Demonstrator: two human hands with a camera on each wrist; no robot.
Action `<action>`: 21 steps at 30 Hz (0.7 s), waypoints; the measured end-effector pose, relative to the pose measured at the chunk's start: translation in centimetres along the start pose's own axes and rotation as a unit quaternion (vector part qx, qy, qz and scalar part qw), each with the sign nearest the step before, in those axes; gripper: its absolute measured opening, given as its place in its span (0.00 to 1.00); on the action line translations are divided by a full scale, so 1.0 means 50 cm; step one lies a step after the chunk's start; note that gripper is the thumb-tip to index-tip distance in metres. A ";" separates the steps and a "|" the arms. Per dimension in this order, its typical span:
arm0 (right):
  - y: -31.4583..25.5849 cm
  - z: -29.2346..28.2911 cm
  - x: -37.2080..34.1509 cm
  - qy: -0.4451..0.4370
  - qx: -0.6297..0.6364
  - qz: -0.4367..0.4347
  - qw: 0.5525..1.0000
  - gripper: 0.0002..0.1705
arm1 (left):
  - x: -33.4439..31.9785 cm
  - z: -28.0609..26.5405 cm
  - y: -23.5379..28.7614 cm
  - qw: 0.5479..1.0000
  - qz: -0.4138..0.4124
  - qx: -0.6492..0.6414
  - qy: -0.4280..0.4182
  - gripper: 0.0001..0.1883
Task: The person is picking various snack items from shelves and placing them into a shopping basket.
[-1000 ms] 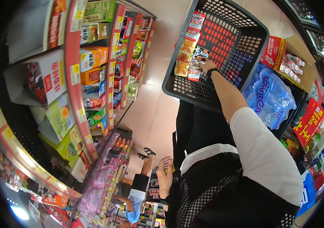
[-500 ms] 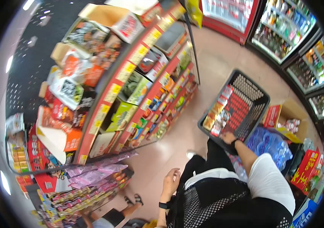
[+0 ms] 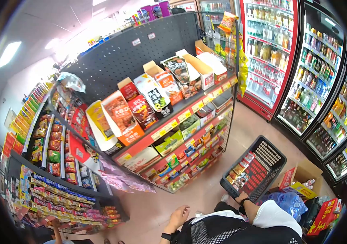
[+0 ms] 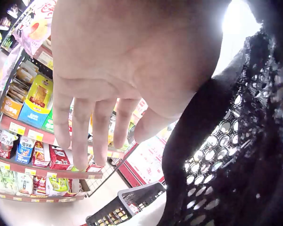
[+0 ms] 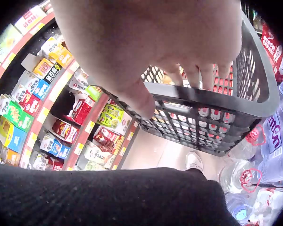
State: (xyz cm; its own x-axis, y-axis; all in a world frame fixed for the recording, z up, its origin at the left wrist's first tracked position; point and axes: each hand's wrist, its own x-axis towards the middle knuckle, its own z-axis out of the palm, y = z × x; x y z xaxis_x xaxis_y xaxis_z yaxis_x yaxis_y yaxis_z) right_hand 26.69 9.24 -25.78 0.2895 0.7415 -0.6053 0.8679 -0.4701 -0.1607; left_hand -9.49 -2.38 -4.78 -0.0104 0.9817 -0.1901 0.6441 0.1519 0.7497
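Note:
My right hand [image 3: 242, 197] holds the near rim of a black plastic shopping basket [image 5: 217, 101]. In the right wrist view the fingers reach over the rim to the inside, with the thumb on the outer side. Inside the basket, along its left side, lie several packaged foods [image 3: 238, 175] with red, yellow and dark wrapping. My left hand [image 3: 178, 216] hangs in front of the body with loosely bent fingers and nothing in it. The left wrist view shows its palm, with snack shelves [image 4: 26, 165] behind.
A shelf rack [image 3: 175, 124] of snack packets stands ahead and left. Drinks fridges [image 3: 269, 53] line the right side. Right of the basket are a cardboard box [image 3: 303, 173] and wrapped water bottles [image 3: 289, 203]. Pink packages [image 3: 122, 179] hang at the rack's near end.
The head view has tilted up, bringing the rack top and fridges into sight. My right hand has moved from the packages inside the basket to its near rim.

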 end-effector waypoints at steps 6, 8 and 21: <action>-0.092 -0.146 0.087 0.255 0.017 -0.202 0.945 0.18 | -0.037 -0.009 -0.070 0.998 0.023 -0.030 0.050 0.13; -0.148 -0.257 0.133 0.349 0.142 -0.294 0.878 0.10 | -0.042 -0.014 -0.077 0.998 0.028 -0.025 0.047 0.14; -0.707 -0.931 -0.223 0.506 0.142 -0.591 0.612 0.16 | 0.037 -0.092 -0.005 0.994 0.047 -0.006 0.102 0.13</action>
State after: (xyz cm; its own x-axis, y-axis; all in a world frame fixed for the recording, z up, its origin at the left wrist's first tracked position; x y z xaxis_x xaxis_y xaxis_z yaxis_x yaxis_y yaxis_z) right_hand 11.57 39.88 22.92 -0.2468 0.4930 0.8343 0.6486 0.7237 -0.2358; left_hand -13.20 -0.05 -2.39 -0.1063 0.9943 0.0129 0.6399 0.0585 0.7662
